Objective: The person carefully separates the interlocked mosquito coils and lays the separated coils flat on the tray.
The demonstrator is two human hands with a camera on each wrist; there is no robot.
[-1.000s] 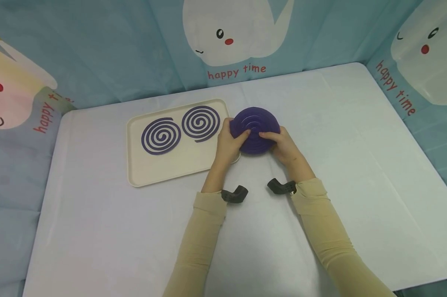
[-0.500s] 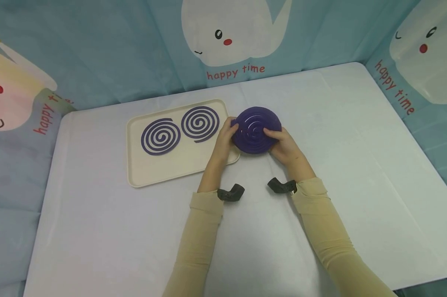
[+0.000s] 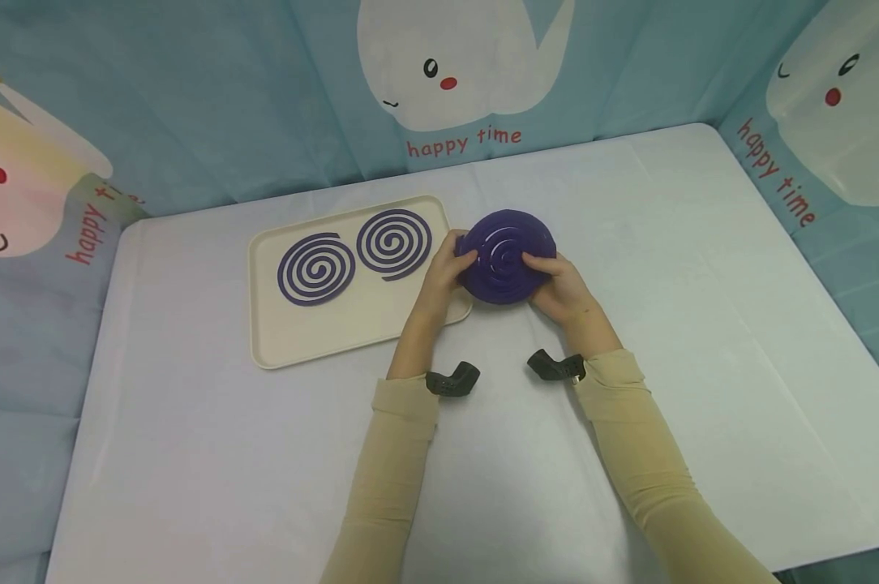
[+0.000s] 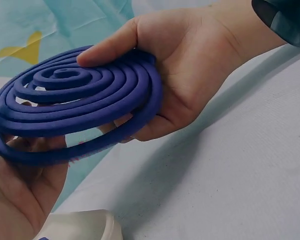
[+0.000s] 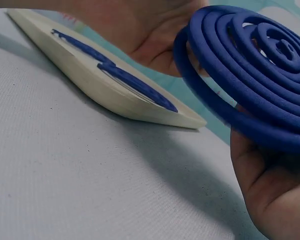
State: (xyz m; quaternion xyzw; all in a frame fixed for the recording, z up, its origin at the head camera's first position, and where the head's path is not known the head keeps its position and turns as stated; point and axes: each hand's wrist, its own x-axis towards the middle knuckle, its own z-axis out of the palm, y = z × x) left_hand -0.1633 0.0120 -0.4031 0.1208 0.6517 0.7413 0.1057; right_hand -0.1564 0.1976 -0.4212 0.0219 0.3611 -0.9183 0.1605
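A blue-purple mosquito coil, apparently doubled or stacked [image 3: 503, 280], is held up between both hands just beyond the tray's right end. The left hand [image 3: 437, 280] grips its left edge, thumb on top and fingers beneath. On the opposite edge the right hand [image 3: 565, 294] pinches it, its thumb lying over the rings. In the left wrist view the coil [image 4: 90, 120] is tilted, and one outer ring hangs apart below the others. The right wrist view shows the same gap under the coil [image 5: 250, 90], with fingers partly hidden below it.
A cream tray [image 3: 286, 341] lies left of the hands on the white-covered table [image 3: 228, 462]. Two flat purple mosquito coils rest in it, a left one [image 3: 319, 269] and a right one [image 3: 392, 241]. A printed blue curtain [image 3: 264, 105] stands behind the table.
The left thumb has drawn back from the coil's middle toward its left edge, and that hand has shifted slightly left. The right thumb has slid a little right. The tray stays put.
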